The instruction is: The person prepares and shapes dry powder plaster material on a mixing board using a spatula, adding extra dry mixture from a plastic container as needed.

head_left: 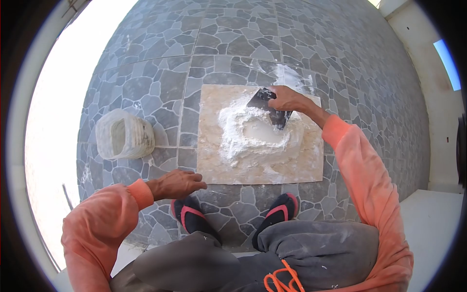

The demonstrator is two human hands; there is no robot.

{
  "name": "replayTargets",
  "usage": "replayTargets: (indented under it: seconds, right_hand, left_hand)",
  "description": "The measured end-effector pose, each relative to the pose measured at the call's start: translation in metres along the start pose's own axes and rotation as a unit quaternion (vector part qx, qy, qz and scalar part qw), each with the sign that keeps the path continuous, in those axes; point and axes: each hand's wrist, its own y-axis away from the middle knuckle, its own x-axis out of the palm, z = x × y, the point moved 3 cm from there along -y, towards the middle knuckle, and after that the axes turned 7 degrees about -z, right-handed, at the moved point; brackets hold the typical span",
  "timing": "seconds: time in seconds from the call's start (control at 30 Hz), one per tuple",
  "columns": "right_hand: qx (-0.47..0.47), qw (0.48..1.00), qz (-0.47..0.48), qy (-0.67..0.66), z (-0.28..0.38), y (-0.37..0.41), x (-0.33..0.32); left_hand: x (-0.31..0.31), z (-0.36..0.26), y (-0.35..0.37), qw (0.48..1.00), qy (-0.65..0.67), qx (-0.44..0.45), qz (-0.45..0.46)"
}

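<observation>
A beige marbled tile [301,165] lies flat on the floor in front of me, bearing a white powder heap [233,141] with a wet-looking pool [262,130] in its middle. My right hand [287,99] grips a dark, flat scraper [261,99] over the far right side of the heap. The scraper is tilted, and its lower edge meets the powder beside the pool. My left hand [180,184] is at the tile's near left corner, its fingers bent together against the edge; the thumb is mostly hidden.
Left of the tile stands a whitish, powder-smeared plastic container [125,134] with an open top. White smears [292,78] mark the grey stone-patterned floor [233,36] beyond the tile. My feet [194,214] are close to its near edge. A pale wall [413,68] is at the right.
</observation>
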Motion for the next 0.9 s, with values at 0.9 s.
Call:
replayTargets:
  seconds: [0.9]
  right_hand:
    - [-0.264, 0.923, -0.067, 0.271, 0.060, 0.051, 0.016]
  left_hand:
    - [0.002, 0.002, -0.004, 1.000, 0.007, 0.011, 0.000]
